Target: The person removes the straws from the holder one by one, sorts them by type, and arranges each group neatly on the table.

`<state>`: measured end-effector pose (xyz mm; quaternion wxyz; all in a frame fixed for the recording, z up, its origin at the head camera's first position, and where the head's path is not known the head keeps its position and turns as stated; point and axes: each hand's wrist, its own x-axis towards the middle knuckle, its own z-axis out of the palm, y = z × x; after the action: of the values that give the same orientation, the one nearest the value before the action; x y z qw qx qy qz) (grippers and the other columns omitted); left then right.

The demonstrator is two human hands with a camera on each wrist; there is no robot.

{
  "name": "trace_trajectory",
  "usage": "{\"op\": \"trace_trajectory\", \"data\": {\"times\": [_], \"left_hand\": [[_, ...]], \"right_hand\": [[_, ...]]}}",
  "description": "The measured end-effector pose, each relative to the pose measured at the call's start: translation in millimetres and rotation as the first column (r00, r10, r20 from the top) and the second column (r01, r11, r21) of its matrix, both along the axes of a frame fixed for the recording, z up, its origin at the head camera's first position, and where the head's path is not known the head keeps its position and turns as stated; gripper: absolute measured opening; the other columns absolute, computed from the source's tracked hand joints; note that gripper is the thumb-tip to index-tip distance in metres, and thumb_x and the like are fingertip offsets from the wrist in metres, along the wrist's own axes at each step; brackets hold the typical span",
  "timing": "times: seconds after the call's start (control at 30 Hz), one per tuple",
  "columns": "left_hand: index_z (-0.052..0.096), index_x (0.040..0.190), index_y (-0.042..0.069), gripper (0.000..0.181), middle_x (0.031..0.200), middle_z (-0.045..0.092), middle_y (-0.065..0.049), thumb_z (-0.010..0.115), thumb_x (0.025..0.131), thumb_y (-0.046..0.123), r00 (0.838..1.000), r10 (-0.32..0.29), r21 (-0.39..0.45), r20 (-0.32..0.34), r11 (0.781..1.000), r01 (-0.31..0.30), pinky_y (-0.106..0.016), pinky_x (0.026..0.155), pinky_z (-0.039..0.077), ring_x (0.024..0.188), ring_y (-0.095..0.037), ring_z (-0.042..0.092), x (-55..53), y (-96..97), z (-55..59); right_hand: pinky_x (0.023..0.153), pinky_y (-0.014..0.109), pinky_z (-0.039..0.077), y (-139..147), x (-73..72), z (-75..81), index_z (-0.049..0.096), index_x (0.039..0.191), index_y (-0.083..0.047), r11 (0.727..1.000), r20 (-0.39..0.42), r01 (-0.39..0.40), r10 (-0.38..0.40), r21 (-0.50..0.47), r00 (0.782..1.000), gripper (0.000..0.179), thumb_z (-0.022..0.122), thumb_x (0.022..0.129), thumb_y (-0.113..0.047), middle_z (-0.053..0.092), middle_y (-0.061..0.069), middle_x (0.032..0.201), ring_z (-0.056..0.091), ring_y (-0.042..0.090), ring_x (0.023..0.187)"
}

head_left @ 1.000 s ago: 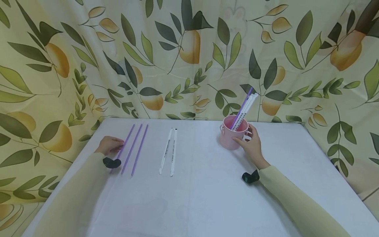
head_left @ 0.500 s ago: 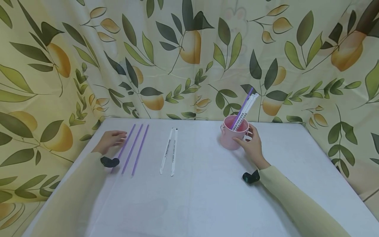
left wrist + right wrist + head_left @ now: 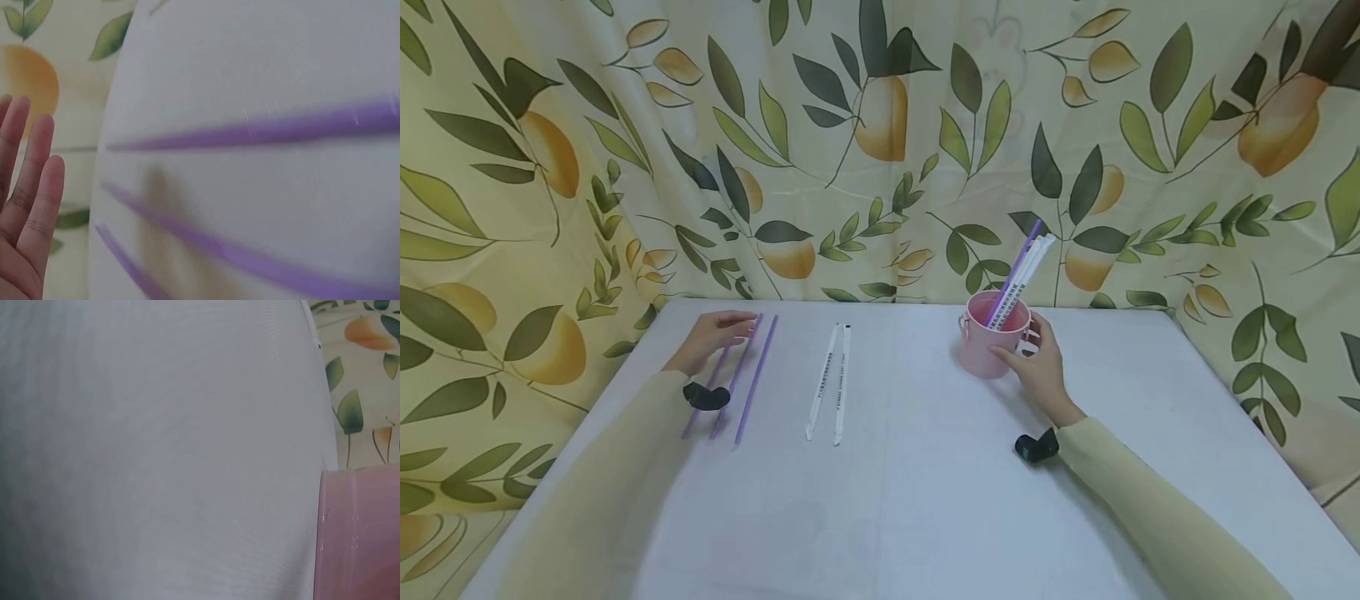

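Note:
Over the upper parts of the two leftmost purple straws hovers my left hand (image 3: 711,337), its fingers extended and holding nothing. The left wrist view shows the same fingers (image 3: 44,206) spread apart, with the straws (image 3: 250,256) beside them. Three purple straws lie slanted side by side on the table, the rightmost straw (image 3: 756,379) fully uncovered. My right hand (image 3: 1039,367) grips the small pink bucket (image 3: 983,354) at its right side, thumb on the front. A purple straw (image 3: 1022,260) and white paper-wrapped straws (image 3: 1032,267) lean to the right inside it.
Two white paper-wrapped straws (image 3: 841,383) lie in a narrow V on the white table (image 3: 880,517), between the purple straws and the bucket. Behind the table's back edge hangs a curtain (image 3: 850,200) printed with fruit and leaves.
My left hand has come off the leftmost purple straw, its fingers straightening, and has moved right and farther back over the straws. The right hand and the bucket have stayed put.

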<state>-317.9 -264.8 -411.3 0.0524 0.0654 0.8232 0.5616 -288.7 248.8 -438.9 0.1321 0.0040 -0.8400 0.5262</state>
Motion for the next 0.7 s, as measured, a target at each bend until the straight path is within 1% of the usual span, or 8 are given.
{"op": "trace_trajectory", "data": {"times": [0.1, 0.23, 0.4, 0.5, 0.7], "left_hand": [[0.05, 0.129, -0.007, 0.044, 0.134, 0.051, -0.027, 0.058, 0.094, 0.018, 1.0, -0.025, 0.028, -0.01, 0.999, 0.026, -0.034, 0.099, 0.048, 0.095, 0.001, 0.063, -6.9, 18.8, 4.9], [0.052, 0.128, -0.006, 0.042, 0.13, 0.054, -0.027, 0.059, 0.093, 0.015, 0.998, -0.067, 0.046, -0.011, 0.997, 0.067, -0.038, 0.1, 0.047, 0.093, -0.001, 0.064, -15.0, 44.8, 11.8], [0.053, 0.127, -0.004, 0.04, 0.128, 0.056, -0.026, 0.059, 0.093, 0.015, 0.995, -0.101, 0.03, -0.008, 0.994, 0.101, -0.037, 0.099, 0.049, 0.09, -0.001, 0.063, -23.9, 75.8, 19.9], [0.055, 0.126, -0.003, 0.039, 0.126, 0.058, -0.024, 0.06, 0.092, 0.015, 0.994, -0.109, 0.029, -0.01, 0.994, 0.109, -0.037, 0.099, 0.049, 0.093, -0.007, 0.065, -29.7, 93.5, 23.8], [0.057, 0.124, -0.001, 0.037, 0.122, 0.061, -0.02, 0.061, 0.092, 0.017, 0.988, -0.156, 0.024, -0.012, 0.988, 0.156, -0.037, 0.099, 0.049, 0.102, -0.02, 0.063, -40.6, 131.2, 31.4]], "right_hand": [[0.102, 0.05, 0.04, 1, -0.4, -0.5, 0.023, 0.148, -0.013, 1.0, -0.002, -0.001, 0.001, 0.001, 1.0, 0.084, 0.073, 0.082, -0.028, 0.035, 0.015, 0.147, 0.04, 0.035, 0.127], [0.103, 0.05, 0.04, 1, -0.4, -0.7, 0.023, 0.148, -0.013, 1.0, 0.003, 0.002, -0.002, 0.0, 1.0, 0.084, 0.073, 0.082, -0.027, 0.035, 0.016, 0.147, 0.039, 0.036, 0.127], [0.104, 0.052, 0.039, 0, 0.3, 0.4, 0.022, 0.148, -0.012, 1.0, 0.007, 0.0, 0.0, -0.002, 1.0, 0.084, 0.073, 0.082, -0.026, 0.035, 0.017, 0.147, 0.039, 0.036, 0.128], [0.104, 0.052, 0.039, 0, 0.5, 0.7, 0.022, 0.148, -0.013, 1.0, 0.011, 0.003, -0.003, -0.002, 1.0, 0.084, 0.073, 0.082, -0.027, 0.035, 0.016, 0.147, 0.038, 0.036, 0.128], [0.104, 0.051, 0.039, 0, -0.2, -0.1, 0.023, 0.148, -0.015, 1.0, 0.02, 0.011, -0.011, 0.002, 1.0, 0.084, 0.073, 0.082, -0.028, 0.035, 0.015, 0.147, 0.039, 0.035, 0.128]]}}
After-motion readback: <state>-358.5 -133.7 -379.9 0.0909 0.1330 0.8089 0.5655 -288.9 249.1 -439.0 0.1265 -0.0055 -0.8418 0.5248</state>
